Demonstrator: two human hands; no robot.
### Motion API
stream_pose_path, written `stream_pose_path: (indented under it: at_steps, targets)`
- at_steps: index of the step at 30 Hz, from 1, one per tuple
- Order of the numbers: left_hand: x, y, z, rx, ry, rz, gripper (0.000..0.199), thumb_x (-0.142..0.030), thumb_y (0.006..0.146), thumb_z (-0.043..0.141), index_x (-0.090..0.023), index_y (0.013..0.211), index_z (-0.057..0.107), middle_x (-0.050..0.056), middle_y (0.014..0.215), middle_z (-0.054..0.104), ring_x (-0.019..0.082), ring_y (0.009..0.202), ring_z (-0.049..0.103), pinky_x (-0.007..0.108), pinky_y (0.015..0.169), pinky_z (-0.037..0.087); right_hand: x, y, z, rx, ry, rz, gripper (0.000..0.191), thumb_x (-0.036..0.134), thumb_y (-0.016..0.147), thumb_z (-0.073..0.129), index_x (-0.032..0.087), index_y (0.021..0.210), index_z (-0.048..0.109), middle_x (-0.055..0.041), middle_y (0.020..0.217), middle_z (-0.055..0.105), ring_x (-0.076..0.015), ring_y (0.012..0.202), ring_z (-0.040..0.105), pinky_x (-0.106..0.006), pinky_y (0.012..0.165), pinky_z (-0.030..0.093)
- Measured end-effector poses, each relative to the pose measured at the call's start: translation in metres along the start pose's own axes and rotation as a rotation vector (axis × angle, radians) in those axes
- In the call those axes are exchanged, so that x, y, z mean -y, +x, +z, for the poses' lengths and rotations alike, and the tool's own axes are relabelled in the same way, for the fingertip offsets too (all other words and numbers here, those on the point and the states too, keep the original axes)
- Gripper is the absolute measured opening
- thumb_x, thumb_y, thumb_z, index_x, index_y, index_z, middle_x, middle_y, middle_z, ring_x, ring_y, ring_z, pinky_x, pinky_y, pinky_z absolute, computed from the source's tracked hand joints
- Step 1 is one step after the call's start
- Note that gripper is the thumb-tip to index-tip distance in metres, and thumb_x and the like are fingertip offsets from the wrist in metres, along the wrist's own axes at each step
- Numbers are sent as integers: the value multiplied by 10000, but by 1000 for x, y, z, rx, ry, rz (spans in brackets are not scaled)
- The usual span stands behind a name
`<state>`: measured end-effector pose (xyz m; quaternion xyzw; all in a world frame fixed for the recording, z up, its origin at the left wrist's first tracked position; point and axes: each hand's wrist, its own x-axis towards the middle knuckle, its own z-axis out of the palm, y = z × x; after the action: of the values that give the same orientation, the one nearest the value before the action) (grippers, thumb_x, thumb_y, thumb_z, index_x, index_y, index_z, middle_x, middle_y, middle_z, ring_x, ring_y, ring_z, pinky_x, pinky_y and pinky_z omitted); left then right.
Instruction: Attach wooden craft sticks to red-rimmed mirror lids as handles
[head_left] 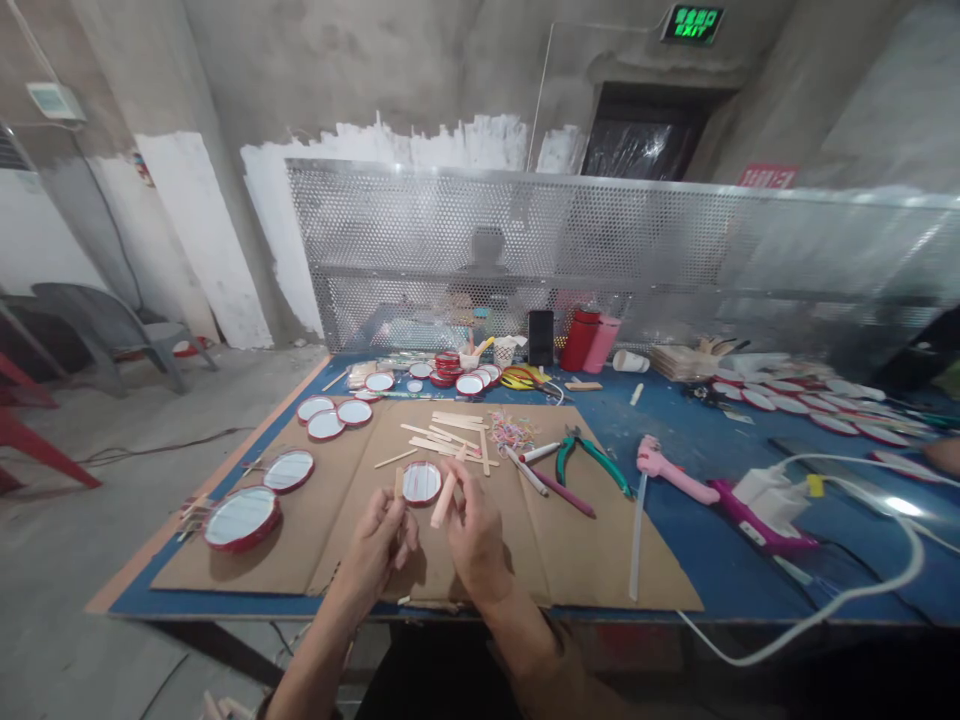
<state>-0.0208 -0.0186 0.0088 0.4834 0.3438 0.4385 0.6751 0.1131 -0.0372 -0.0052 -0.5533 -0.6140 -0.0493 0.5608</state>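
My left hand (381, 535) pinches a short flat wooden craft stick (399, 484), held upright. In my right hand (474, 530) is a pale pink, bar-shaped tool (444, 502), slanting down to the left; its exact kind is unclear. Between and just beyond my hands lies a round, red-rimmed lid-like disc (421, 483) with a pale, shiny face. Behind it several loose craft sticks (442, 440) are scattered on the cardboard sheet (352, 545). A tangle of coloured threads (511, 432) sits to their right.
Rightward lie pens (527, 470), green-handled pliers (604, 465), a pink glue gun (675, 475) and a purple power strip (761, 520) with white cables. More red-rimmed discs (244, 515) lie left. Bottles (581, 340) and a phone (540, 338) stand before the perforated metal screen (420, 220).
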Motion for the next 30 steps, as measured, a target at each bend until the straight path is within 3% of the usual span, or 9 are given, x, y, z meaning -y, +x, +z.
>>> stream_pose_path:
  at_steps: [8, 14, 20, 30]
  targets:
    - [3, 2, -6, 12, -56, -41, 401, -465, 695, 721, -151, 744, 476, -45, 620, 537, 44, 516, 477, 153, 497, 378, 0, -2, 1, -3, 3, 11, 331, 137, 899, 437, 170, 1209, 547, -114, 998, 672, -194, 942, 642, -282, 774, 538]
    - [4, 4, -5, -18, -85, 14, 354, -484, 800, 612, -186, 834, 425, -70, 578, 547, 35, 416, 444, 141, 435, 338, 2, -1, 1, -25, -16, -22, 304, 143, 908, 444, 166, 1193, 549, -109, 981, 679, -187, 906, 649, -271, 750, 543]
    - [5, 0, 1, -48, 50, 38, 399, -563, 812, 548, -195, 890, 416, -112, 436, 430, 22, 312, 250, 132, 350, 146, 5, 1, 0, -13, -28, -14, 303, 152, 915, 446, 165, 1200, 545, -106, 937, 684, -193, 927, 651, -293, 804, 540]
    - [6, 1, -5, 4, 11, -46, 428, -558, 753, 620, -174, 737, 432, -84, 449, 425, 24, 361, 265, 150, 373, 163, 3, 0, 1, -27, -39, -21, 297, 163, 907, 459, 175, 1188, 555, -100, 915, 689, -193, 932, 655, -304, 826, 542]
